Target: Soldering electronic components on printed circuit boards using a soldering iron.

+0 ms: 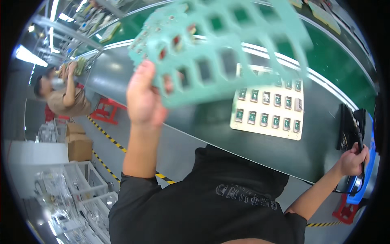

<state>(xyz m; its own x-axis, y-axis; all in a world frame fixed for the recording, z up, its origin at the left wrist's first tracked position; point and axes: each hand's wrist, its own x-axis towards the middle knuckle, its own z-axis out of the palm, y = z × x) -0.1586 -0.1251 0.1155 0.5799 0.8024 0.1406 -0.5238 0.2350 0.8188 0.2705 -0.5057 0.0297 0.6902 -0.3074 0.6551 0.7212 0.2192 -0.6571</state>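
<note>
My left hand (144, 95) is raised and grips a light green panel (211, 87) by its near left corner. Rows of rectangular cut-outs run through the panel, and motion blurs it. Beneath it on the bench lies a cream tray (248, 131) with small green circuit boards in metal frames set in rows; the panel hides the tray's far part. At the far right my right hand (354, 160) is closed round a slim black corded tool (359, 140), whose cord (345, 192) hangs below. Its exact kind does not show.
The dark bench top (199, 122) stretches across the middle. By my right hand stand a black holder (344, 126) and a blue object (367, 179). A green conveyor-like strip (333, 53) runs behind. A co-worker (67, 95) is at the far left, near red stools (107, 110) and cardboard boxes (79, 142).
</note>
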